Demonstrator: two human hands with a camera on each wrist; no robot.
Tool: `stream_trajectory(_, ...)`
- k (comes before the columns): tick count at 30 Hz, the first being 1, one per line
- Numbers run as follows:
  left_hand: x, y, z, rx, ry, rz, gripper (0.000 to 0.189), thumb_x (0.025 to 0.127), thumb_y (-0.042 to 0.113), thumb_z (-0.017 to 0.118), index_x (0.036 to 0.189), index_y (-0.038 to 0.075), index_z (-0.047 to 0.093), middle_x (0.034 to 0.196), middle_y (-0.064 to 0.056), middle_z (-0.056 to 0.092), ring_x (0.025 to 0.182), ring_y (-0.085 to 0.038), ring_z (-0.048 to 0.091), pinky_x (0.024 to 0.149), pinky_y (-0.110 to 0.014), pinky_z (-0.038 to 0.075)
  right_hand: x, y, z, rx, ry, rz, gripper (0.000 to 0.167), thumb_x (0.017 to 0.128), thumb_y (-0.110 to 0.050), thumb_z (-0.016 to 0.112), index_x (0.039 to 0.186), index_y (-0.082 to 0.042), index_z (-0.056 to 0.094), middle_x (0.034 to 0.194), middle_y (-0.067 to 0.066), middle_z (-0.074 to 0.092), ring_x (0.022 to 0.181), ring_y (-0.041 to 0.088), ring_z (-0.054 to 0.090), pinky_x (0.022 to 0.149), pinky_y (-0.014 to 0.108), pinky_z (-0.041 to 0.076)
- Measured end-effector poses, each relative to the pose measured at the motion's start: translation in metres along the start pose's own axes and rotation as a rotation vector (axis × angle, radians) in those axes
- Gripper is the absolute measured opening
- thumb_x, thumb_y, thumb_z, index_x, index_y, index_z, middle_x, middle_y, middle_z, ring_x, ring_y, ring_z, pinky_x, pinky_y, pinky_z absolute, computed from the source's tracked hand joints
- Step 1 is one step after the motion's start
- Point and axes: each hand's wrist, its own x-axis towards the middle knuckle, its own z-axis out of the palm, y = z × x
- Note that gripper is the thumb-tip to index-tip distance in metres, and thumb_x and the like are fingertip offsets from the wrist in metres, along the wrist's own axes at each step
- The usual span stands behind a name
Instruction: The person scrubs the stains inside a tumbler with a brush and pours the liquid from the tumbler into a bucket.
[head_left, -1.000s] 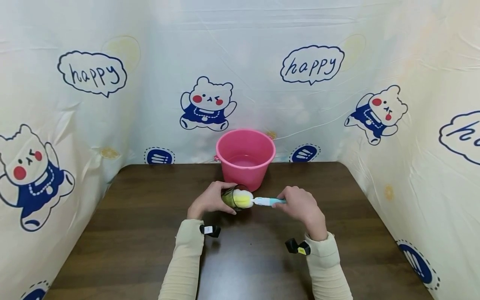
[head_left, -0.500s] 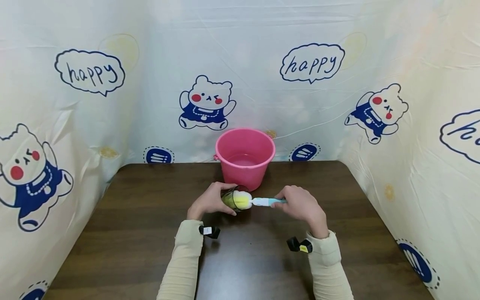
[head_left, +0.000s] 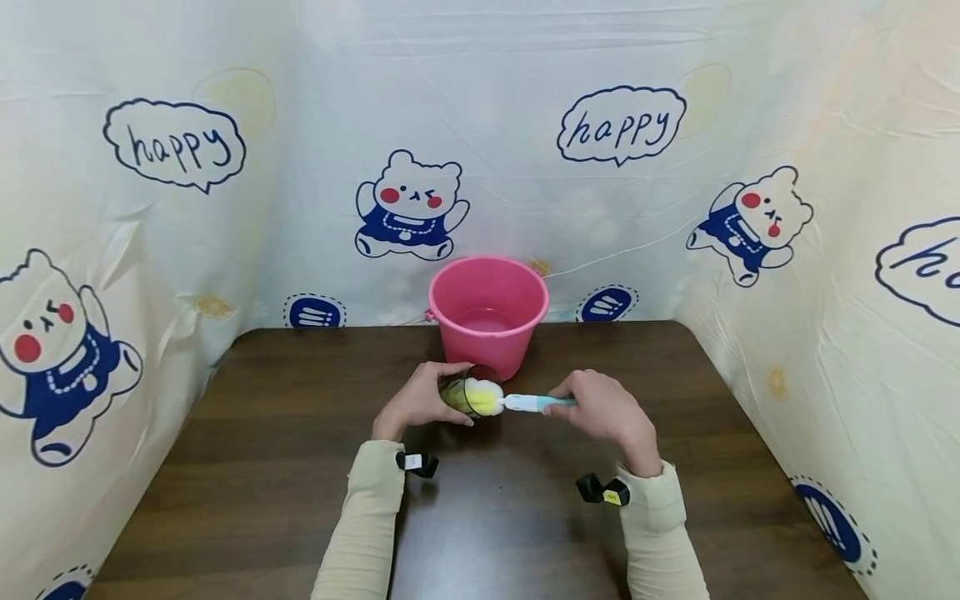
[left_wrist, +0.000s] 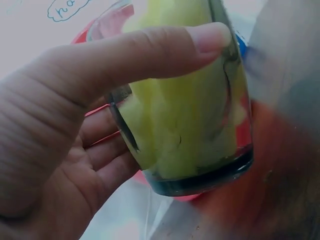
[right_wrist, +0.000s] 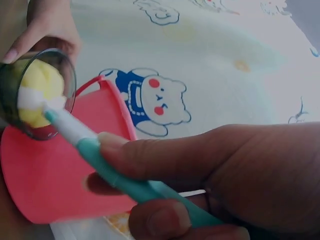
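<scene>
My left hand [head_left: 422, 400] grips a dark-tinted drinking glass [left_wrist: 200, 177], tipped on its side with its mouth toward the right hand. Thumb and fingers lie on opposite sides of the glass. Inside it sits the yellow and white sponge head [head_left: 480, 397] of a bottle brush, showing through the wall in the left wrist view. The fingers of my right hand [head_left: 603, 412] are curled round the brush's teal and white handle [right_wrist: 97, 157], which sticks out of the glass mouth. Both hands are above the table, just in front of a bucket.
The pink bucket [head_left: 487, 348] stands upright behind the glass, near the back edge of the dark wooden table [head_left: 285, 500]. A white printed cloth [head_left: 510, 125] hangs behind the table and along both sides.
Glass, brush and both hands keep nearly the same places and holds. The brush head stays in the glass, with only slight shifts. The head view has turned a little.
</scene>
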Motion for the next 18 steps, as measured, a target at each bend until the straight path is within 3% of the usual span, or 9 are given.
stream_trajectory(5,0.0,0.0024,-0.0002,0.007,0.021,0.002,0.086,0.063,0.019,0.099,0.14,0.015,0.062,0.135,0.002,0.065,0.121,-0.018,0.057,0.104,-0.044,0.051,0.0021,0.0064,0.0015,-0.034,0.05,0.044,0.018,0.091,-0.029,0.078,0.104,-0.018,0.082,0.074,-0.006,0.066,0.059,0.014,0.048,0.052,0.03,0.039)
stream_trajectory(9,-0.0005,0.003,-0.0005,0.016,0.027,0.018,0.085,0.062,0.016,0.099,0.139,0.016,0.064,0.132,0.002,0.066,0.118,-0.018,0.058,0.102,-0.044,0.052,0.0027,0.0015,0.0057,0.006,-0.008,0.104,0.016,0.092,-0.026,0.077,0.102,-0.014,0.082,0.073,-0.002,0.066,0.06,0.015,0.047,0.054,0.029,0.038)
stream_trajectory(13,0.0,0.0022,0.0002,0.002,0.022,0.031,0.084,0.063,0.017,0.099,0.139,0.015,0.064,0.134,0.001,0.066,0.122,-0.019,0.058,0.103,-0.046,0.051,0.0025,-0.0003,0.004,0.058,-0.065,0.067,0.016,0.092,-0.023,0.077,0.1,-0.01,0.082,0.073,-0.002,0.067,0.058,0.015,0.045,0.053,0.029,0.037)
stream_trajectory(18,0.0006,0.0028,0.0009,-0.01,0.029,0.014,0.085,0.064,0.019,0.099,0.141,0.016,0.062,0.135,0.002,0.065,0.122,-0.019,0.057,0.104,-0.045,0.051,0.0038,0.0071,0.0001,0.013,0.0,0.022,0.017,0.091,-0.025,0.077,0.104,-0.014,0.082,0.077,-0.003,0.069,0.058,0.015,0.047,0.053,0.029,0.038)
